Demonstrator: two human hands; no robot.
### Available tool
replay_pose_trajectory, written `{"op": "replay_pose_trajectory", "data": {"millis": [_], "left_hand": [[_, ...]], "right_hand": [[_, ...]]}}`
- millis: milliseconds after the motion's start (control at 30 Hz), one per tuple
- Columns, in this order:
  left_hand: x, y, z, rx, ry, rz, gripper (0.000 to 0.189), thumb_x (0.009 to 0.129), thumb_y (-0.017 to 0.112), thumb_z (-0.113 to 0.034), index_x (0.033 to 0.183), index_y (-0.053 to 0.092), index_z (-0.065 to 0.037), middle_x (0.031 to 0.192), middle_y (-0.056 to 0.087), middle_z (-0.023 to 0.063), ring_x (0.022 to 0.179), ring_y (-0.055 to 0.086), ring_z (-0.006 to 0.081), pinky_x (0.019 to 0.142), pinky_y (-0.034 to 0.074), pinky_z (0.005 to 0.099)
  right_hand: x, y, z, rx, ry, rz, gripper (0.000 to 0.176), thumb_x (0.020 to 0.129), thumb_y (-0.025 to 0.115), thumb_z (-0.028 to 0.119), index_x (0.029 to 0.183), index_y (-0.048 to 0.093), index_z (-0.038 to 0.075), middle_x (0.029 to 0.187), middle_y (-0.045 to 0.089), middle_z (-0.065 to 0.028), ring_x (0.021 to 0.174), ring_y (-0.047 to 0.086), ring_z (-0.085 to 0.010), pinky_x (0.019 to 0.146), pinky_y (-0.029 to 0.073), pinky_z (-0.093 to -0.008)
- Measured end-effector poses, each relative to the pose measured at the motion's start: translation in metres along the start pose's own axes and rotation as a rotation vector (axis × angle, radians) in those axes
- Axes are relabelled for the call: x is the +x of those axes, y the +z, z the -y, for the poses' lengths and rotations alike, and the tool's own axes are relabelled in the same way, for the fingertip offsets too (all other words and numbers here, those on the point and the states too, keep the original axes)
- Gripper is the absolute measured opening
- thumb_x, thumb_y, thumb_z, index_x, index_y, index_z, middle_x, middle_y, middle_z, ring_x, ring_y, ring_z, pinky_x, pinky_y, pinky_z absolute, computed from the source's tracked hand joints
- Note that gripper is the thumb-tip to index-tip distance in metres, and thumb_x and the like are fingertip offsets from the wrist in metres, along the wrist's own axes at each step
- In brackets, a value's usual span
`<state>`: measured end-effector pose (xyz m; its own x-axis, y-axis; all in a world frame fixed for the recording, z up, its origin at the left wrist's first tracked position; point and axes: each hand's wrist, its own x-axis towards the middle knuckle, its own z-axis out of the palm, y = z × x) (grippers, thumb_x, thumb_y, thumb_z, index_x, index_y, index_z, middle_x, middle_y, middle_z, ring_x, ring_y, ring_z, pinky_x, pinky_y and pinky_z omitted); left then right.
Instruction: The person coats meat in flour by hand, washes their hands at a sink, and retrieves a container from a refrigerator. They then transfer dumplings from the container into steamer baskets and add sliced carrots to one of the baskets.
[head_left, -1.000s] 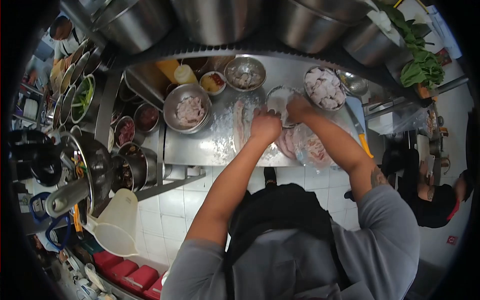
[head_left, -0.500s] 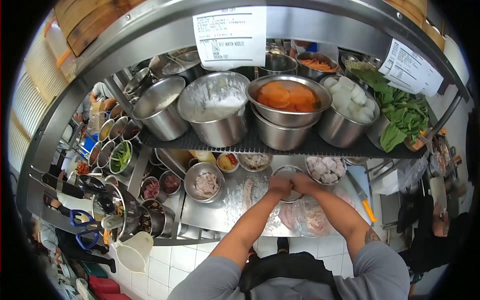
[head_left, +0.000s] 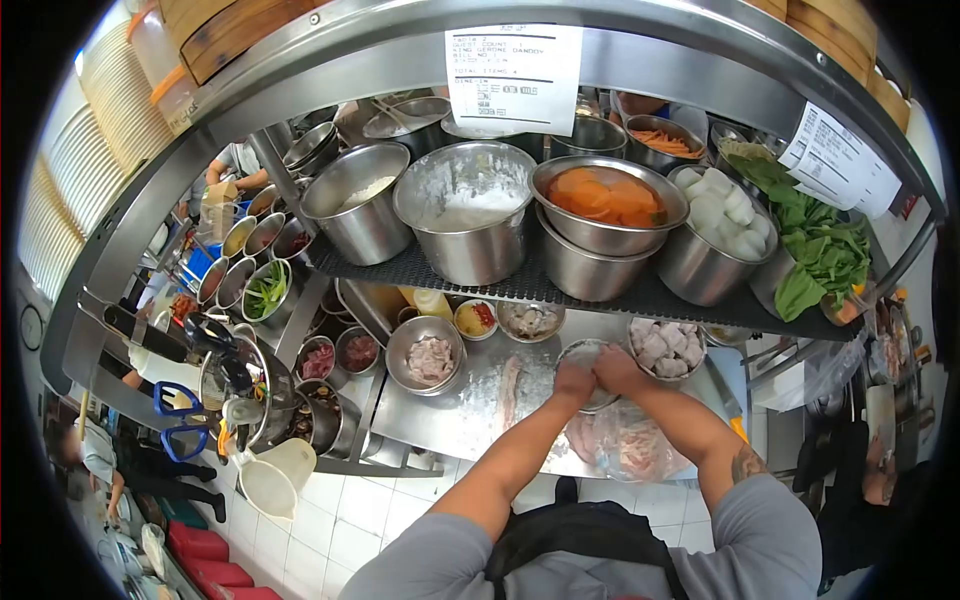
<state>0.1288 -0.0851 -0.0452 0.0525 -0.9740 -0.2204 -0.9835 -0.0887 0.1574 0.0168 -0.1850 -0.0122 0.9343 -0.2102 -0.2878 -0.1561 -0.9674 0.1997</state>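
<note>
Over a metal bowl (head_left: 580, 352) with whitish contents, my left hand (head_left: 574, 381) and my right hand (head_left: 617, 368) are side by side, almost touching. Their fingers look curled inward, and whatever they pinch is too small or hidden to make out. Just right of my right hand stands a bowl of pale white chunks (head_left: 667, 350). Nearer my body lies a clear plastic bag of raw meat (head_left: 630, 440), under my right forearm. A long pale strip of meat (head_left: 511, 392) rests on the floured steel counter (head_left: 455, 412), left of my left hand.
A knife with a yellow handle (head_left: 738, 428) lies on a board at right. To the left is a bowl of pale meat pieces (head_left: 430, 358). Overhead, a shelf (head_left: 440, 280) holds pots, a bowl of orange slices (head_left: 607, 198) and leafy greens (head_left: 815, 245). A paper ticket (head_left: 513, 80) hangs above.
The camera view has shifted, so the scene sits farther right and somewhat tilted. My hands stay at the same bowl; they were pressed together before and are now slightly apart.
</note>
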Motion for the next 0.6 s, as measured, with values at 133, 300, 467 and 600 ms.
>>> {"op": "replay_pose_trajectory", "data": {"millis": [133, 300, 467, 600], "left_hand": [[-0.006, -0.004, 0.0, 0.091, 0.027, -0.017, 0.033, 0.096, 0.045, -0.021, 0.101, 0.075, -0.01, 0.108, 0.073, 0.0127, 0.105, 0.067, 0.0308, 0.096, 0.044, 0.0464], [-0.011, -0.002, 0.005, 0.017, 0.044, -0.225, 0.027, 0.092, 0.05, -0.016, 0.097, 0.075, -0.008, 0.101, 0.074, 0.0139, 0.098, 0.069, 0.0316, 0.087, 0.05, 0.0442], [-0.022, -0.018, 0.006, -0.465, -0.217, -0.32, 0.019, 0.085, 0.061, -0.019, 0.092, 0.073, -0.005, 0.095, 0.073, 0.0165, 0.089, 0.071, 0.032, 0.078, 0.055, 0.0418], [-0.031, 0.011, 0.036, -0.9, -0.347, -0.382, 0.022, 0.082, 0.064, -0.021, 0.091, 0.074, -0.004, 0.089, 0.073, 0.0179, 0.088, 0.071, 0.0326, 0.082, 0.054, 0.043]], "right_hand": [[0.004, 0.009, 0.005, 0.056, -0.018, -0.072, 0.017, 0.08, 0.062, 0.023, 0.082, 0.077, 0.014, 0.091, 0.073, -0.0081, 0.104, 0.062, -0.0282, 0.093, 0.046, -0.0422], [0.007, 0.015, 0.003, 0.261, 0.113, -0.145, 0.017, 0.079, 0.062, 0.019, 0.08, 0.075, 0.009, 0.09, 0.072, -0.0168, 0.092, 0.067, -0.0362, 0.083, 0.052, -0.048], [0.019, 0.034, 0.001, 0.653, 0.27, -0.322, 0.014, 0.079, 0.06, 0.011, 0.078, 0.073, 0.005, 0.086, 0.07, -0.021, 0.083, 0.069, -0.0343, 0.075, 0.053, -0.0474], [0.018, 0.021, 0.019, 1.44, 0.629, -0.271, 0.009, 0.083, 0.062, 0.004, 0.083, 0.07, 0.0, 0.074, 0.068, -0.0112, 0.07, 0.067, -0.0218, 0.065, 0.053, -0.0353]]}}
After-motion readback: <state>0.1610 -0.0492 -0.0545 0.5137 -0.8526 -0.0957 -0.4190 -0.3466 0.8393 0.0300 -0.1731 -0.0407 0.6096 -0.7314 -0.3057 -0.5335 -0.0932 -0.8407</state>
